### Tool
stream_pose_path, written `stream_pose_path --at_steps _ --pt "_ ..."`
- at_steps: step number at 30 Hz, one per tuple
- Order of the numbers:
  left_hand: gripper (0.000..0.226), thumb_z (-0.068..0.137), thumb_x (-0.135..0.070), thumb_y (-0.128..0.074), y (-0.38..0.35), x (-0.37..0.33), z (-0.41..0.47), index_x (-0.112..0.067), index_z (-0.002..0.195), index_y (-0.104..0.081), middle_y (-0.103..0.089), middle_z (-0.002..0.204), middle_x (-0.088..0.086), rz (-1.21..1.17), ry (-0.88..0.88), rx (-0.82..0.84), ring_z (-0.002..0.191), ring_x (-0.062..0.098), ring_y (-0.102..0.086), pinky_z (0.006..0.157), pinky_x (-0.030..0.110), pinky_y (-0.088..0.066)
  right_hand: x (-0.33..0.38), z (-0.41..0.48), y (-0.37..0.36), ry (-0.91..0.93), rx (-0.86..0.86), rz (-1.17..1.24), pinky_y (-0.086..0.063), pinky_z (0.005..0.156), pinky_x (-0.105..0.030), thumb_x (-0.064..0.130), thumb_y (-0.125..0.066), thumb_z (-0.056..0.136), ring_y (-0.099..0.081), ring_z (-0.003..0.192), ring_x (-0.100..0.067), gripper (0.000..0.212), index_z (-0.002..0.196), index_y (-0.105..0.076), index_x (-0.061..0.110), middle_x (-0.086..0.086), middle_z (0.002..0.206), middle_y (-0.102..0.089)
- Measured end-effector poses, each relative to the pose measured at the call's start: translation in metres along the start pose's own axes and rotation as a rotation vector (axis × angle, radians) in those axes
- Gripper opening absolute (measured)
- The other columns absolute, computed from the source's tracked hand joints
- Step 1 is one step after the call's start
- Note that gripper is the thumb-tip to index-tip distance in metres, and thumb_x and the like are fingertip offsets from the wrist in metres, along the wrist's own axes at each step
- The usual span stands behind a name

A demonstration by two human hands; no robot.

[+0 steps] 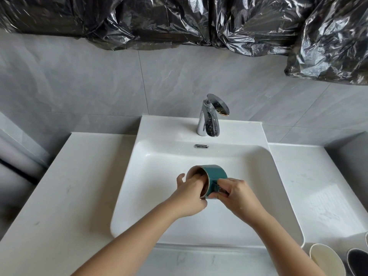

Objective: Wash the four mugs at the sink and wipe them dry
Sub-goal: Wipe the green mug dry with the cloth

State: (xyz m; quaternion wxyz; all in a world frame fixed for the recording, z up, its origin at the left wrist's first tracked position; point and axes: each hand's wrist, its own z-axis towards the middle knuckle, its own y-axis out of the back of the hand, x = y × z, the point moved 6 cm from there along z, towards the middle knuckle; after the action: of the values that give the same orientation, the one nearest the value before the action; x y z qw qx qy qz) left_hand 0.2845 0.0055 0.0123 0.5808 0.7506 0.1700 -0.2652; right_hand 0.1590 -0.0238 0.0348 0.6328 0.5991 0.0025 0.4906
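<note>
Washing was the step in hand: you held the teal mug tipped on its side over the middle of the sink, mouth turned toward 9 o'clock. Your right hand was pinched on the handle, and your left hand was hooked over the rim, fingers inside and thumb outside, apparently to rub the inner wall. No stream showed at the faucet at 12 o'clock, so the next move probably called for water to rinse, then a cloth to dry, though none was in sight. Your left fingertips were hidden within the mug, and whether it held water or soap was unclear. At 5 o'clock on the table stood a cream mug and a dark mug, both cut off; a sliver beyond them was perhaps the fourth.
</note>
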Motion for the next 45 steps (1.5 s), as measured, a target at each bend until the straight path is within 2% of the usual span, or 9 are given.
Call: stream_pose_path --at_steps 5,11,15,18,23,30,34,40,45 --pt "0.054 0.082 -0.034 -0.06 0.0 -0.012 -0.007 -0.014 0.131 -0.052 -0.056 0.125 0.004 0.33 -0.109 -0.316 0.124 0.025 -0.044 0.108 0.066 -0.026 0.001 -0.004 0.003 0.069 -0.086 -0.003 -0.021 0.049 -0.015 0.018 -0.079 0.073 -0.027 0.057 -0.007 0.044 0.061 -0.036 0.019 0.018 0.06 -0.026" --pt "0.056 0.071 -0.032 -0.076 0.008 -0.007 -0.001 -0.014 0.121 -0.06 -0.067 0.103 -0.002 0.484 -0.147 -0.355 0.1 0.022 -0.064 0.102 0.066 -0.033 0.002 -0.001 0.01 -0.009 -0.11 0.169 -0.037 0.064 -0.009 0.031 -0.075 0.079 -0.049 0.075 0.0 0.033 0.072 -0.043 0.028 0.023 0.079 -0.046" --pt "0.06 0.073 -0.036 -0.077 0.016 -0.008 0.001 -0.012 0.124 -0.058 -0.066 0.113 0.003 0.546 -0.24 -0.345 0.111 0.026 -0.06 0.104 0.067 -0.033 -0.022 -0.003 0.007 -0.649 -0.042 1.065 -0.059 0.079 -0.038 0.068 -0.068 0.068 -0.065 0.109 -0.025 0.064 0.119 -0.056 0.031 0.003 0.122 -0.064" --pt "0.051 0.086 -0.034 -0.063 0.013 -0.022 0.001 -0.015 0.132 -0.05 -0.059 0.129 0.0 0.531 -0.334 -0.257 0.125 0.025 -0.049 0.113 0.065 -0.016 -0.015 -0.006 -0.018 -0.902 0.208 1.373 -0.059 0.075 -0.049 0.066 -0.071 0.065 -0.071 0.093 -0.033 0.068 0.118 -0.07 0.023 -0.014 0.111 -0.071" --pt "0.077 0.088 -0.015 -0.055 0.009 -0.022 0.004 -0.027 0.151 -0.013 -0.019 0.151 -0.006 0.149 -0.178 0.013 0.14 0.017 -0.005 0.12 0.051 0.001 -0.02 -0.001 -0.031 -0.788 0.088 1.484 -0.056 0.083 -0.043 0.053 -0.087 0.058 -0.07 0.094 -0.029 0.069 0.113 -0.073 0.015 -0.018 0.109 -0.07" --pt "0.086 0.072 -0.003 -0.054 0.022 -0.022 0.001 -0.043 0.141 -0.023 -0.028 0.136 -0.006 -0.674 -0.121 0.192 0.122 -0.004 -0.04 0.096 0.014 -0.041 -0.03 0.002 -0.026 -0.638 -0.035 1.294 -0.053 0.095 -0.043 0.063 -0.085 0.056 -0.064 0.111 -0.024 0.091 0.134 -0.051 0.033 -0.01 0.125 -0.065" --pt "0.064 0.084 -0.027 -0.06 0.015 -0.017 0.001 -0.031 0.143 -0.034 -0.035 0.148 0.006 -0.981 -0.065 0.203 0.134 0.011 -0.043 0.112 0.035 -0.037 -0.029 0.0 -0.024 -0.54 -0.089 1.166 -0.053 0.087 -0.03 0.057 -0.082 0.066 -0.064 0.111 -0.02 0.081 0.136 -0.046 0.037 -0.006 0.126 -0.062" --pt "0.052 0.098 -0.026 -0.043 0.026 -0.017 -0.002 -0.038 0.143 -0.019 -0.024 0.14 -0.016 -0.161 -0.223 0.012 0.131 -0.008 -0.024 0.12 0.04 0.008 -0.027 -0.001 -0.027 -0.686 0.285 1.33 -0.052 0.089 -0.06 0.072 -0.072 0.067 -0.061 0.118 -0.038 0.084 0.138 -0.052 0.031 -0.014 0.135 -0.061" --pt "0.049 0.093 -0.049 -0.037 0.019 -0.012 -0.002 -0.041 0.137 -0.017 -0.036 0.133 -0.014 -0.142 -0.131 -0.055 0.12 0.005 -0.042 0.115 0.039 -0.005 -0.023 0.003 -0.035 -0.715 0.139 1.37 -0.052 0.081 -0.045 0.063 -0.073 0.071 -0.066 0.104 -0.032 0.074 0.126 -0.062 0.014 -0.02 0.119 -0.067"
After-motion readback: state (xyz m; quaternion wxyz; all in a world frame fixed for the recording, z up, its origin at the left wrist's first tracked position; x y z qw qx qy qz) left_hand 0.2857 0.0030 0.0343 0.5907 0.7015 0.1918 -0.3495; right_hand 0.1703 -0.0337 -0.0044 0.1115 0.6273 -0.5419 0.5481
